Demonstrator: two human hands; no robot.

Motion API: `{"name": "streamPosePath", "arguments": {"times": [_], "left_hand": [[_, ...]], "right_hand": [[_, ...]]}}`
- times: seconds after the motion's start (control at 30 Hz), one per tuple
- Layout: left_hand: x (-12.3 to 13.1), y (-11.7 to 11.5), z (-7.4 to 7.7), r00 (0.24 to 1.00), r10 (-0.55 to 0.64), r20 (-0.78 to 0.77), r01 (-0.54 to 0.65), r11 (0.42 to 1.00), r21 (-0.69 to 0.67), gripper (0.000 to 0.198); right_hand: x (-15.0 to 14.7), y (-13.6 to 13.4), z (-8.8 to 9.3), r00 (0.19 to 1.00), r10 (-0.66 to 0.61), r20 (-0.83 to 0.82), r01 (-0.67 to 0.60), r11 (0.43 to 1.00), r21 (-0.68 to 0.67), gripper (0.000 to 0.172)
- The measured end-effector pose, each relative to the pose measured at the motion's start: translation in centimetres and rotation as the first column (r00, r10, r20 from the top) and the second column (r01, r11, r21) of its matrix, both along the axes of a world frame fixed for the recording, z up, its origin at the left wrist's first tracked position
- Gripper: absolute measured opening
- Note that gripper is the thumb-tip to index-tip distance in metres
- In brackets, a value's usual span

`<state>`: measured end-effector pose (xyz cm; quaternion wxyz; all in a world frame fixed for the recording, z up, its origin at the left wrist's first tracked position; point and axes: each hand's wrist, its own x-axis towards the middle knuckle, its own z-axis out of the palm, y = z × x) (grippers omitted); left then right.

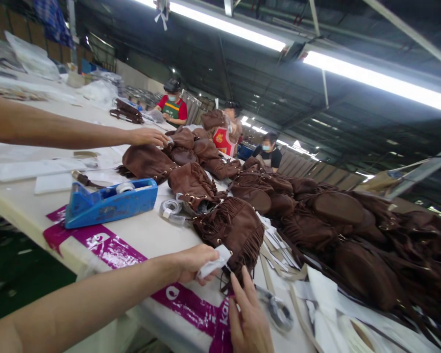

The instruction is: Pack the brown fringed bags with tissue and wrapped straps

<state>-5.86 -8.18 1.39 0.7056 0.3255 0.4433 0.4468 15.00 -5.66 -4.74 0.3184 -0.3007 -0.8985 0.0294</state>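
My left hand (195,263) comes in from the lower left, its fingers closed around a folded white wrapping piece (216,261), perhaps paper or foam. That piece sits against the opening of a brown fringed drawstring bag (230,226) lying on its side. My right hand (250,314) is at the bottom, its fingers stretched out and apart, the tips by the bag's dark cords and fringe. Just right of it lies a clear-wrapped grey coiled strap (279,311). Another wrapped coil (171,208) rests beside a second brown fringed bag (194,186).
A blue tape dispenser (110,202) stands left on the white table (18,198), behind purple printed tape (113,247). A co-worker's arm (66,130) reaches across to a brown bag (147,162). Many bags (338,208) heap right, near white strips (279,250). Several people work beyond.
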Motion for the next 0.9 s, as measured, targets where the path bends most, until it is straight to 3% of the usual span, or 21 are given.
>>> {"name": "streamPosePath", "arguments": {"times": [0.1,0.17,0.33,0.4,0.47,0.5,0.57,0.6,0.67,0.7,0.77,0.8,0.9], "left_hand": [[-0.7,0.1,0.4,0.987,-0.101,0.125,0.112,0.990,-0.086,0.022],[-0.8,0.1,0.6,0.985,-0.099,0.145,0.115,0.988,-0.107,0.016],[-1.1,0.0,1.0,0.996,-0.072,0.044,0.076,0.991,-0.109,0.010],[-1.4,-0.2,1.3,0.998,-0.057,0.006,0.057,0.994,-0.094,0.012],[-1.6,-0.3,1.5,0.996,-0.036,-0.083,0.033,0.999,-0.040,0.017],[-1.7,-0.4,1.5,0.990,-0.027,-0.139,0.027,1.000,-0.001,0.020],[-1.8,-0.5,1.7,0.974,-0.018,-0.225,0.034,0.997,0.065,0.026],[-1.8,-0.6,1.7,0.970,-0.023,-0.243,0.044,0.996,0.080,0.027],[-1.8,-0.7,2.0,0.968,-0.039,-0.249,0.061,0.995,0.080,0.029],[-1.8,-0.8,2.1,0.968,-0.047,-0.248,0.065,0.996,0.068,0.029],[-1.8,-0.8,2.4,0.966,-0.055,-0.253,0.070,0.996,0.049,0.030],[-1.7,-0.8,2.4,0.965,-0.057,-0.258,0.072,0.996,0.047,0.030],[-1.6,-0.8,2.4,0.963,-0.052,-0.264,0.070,0.996,0.058,0.028]], "right_hand": [[-0.4,0.1,0.9,0.989,0.022,0.146,-0.051,0.979,0.199,0.063],[-0.6,0.2,1.0,0.967,0.049,0.252,-0.126,0.946,0.299,0.066],[1.0,1.1,1.2,0.942,0.070,0.327,-0.211,0.883,0.418,0.043],[2.2,1.3,1.6,0.936,0.138,0.322,-0.260,0.890,0.375,0.034],[3.1,1.2,2.1,0.956,0.217,0.197,-0.266,0.926,0.267,0.030],[3.3,1.0,2.5,0.974,0.213,0.076,-0.223,0.960,0.167,0.027],[2.7,0.7,3.5,0.980,0.041,-0.197,-0.075,0.983,-0.166,0.023],[2.1,0.5,4.1,0.954,-0.091,-0.284,-0.019,0.931,-0.363,0.024],[0.2,0.3,5.2,0.904,-0.254,-0.343,-0.047,0.739,-0.672,0.037],[-0.9,0.3,5.6,0.891,-0.286,-0.354,-0.100,0.636,-0.765,0.043],[-3.0,0.3,6.1,0.874,-0.312,-0.374,-0.194,0.481,-0.855,0.051],[-3.8,0.4,6.1,0.868,-0.317,-0.381,-0.226,0.430,-0.874,0.053],[-5.7,0.4,5.9,0.863,-0.315,-0.396,-0.277,0.359,-0.891,0.051]]}}
